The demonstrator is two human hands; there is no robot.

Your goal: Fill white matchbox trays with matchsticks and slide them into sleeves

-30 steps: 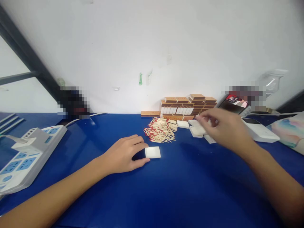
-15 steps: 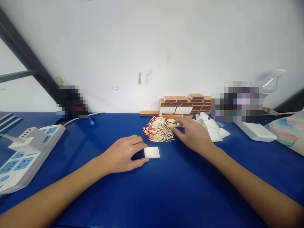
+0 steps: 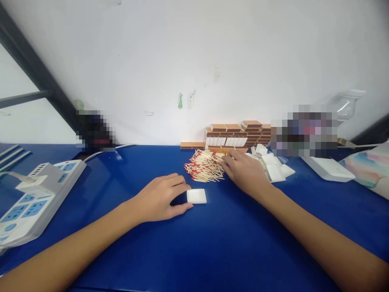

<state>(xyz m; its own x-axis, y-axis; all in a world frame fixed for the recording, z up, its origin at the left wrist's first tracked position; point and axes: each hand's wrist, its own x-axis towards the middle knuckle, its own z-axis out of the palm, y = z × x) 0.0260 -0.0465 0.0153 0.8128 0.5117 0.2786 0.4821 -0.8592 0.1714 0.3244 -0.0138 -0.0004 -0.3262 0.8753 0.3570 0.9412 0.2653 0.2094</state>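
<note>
A small white matchbox tray [image 3: 197,196] lies on the blue table. My left hand [image 3: 165,197] holds its left end, the thumb at the near corner and the index finger at the far one. Beyond the tray is a heap of loose red-tipped matches [image 3: 205,167]. My right hand [image 3: 243,168] is at the heap's right edge, its fingertips pinched together on matches there; how many is hidden. Just right of that hand, several white trays [image 3: 275,170] lie in a loose pile.
Brown matchboxes [image 3: 253,134] are stacked against the wall behind the heap, with white tray ends among them. A power strip [image 3: 42,198] with a plugged-in cable lies at left. A white box-shaped object [image 3: 330,168] and a colourful patterned item [image 3: 369,166] are at right.
My right thumb and fingers have closed together at the edge of the match heap. The left hand stays at the tray, and the view has shifted slightly.
</note>
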